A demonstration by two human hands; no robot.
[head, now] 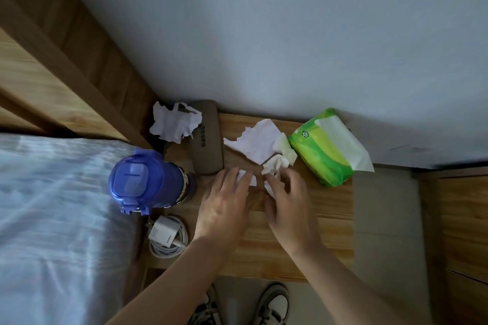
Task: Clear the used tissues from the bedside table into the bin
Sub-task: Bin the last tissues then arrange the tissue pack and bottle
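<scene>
Several used white tissues lie on the wooden bedside table. One torn tissue sits at the back left corner, partly over a brown case. A flat crumpled sheet lies at the back middle, with a small wad beside it. My left hand rests with straight fingers on a small tissue scrap. My right hand has its fingers curled round a crumpled tissue, part of it hidden under the fingers. No bin is in view.
A green tissue pack lies at the back right. A brown case, a blue bottle and a white charger with coiled cable stand on the left. The bed is left of the table; shoes are below.
</scene>
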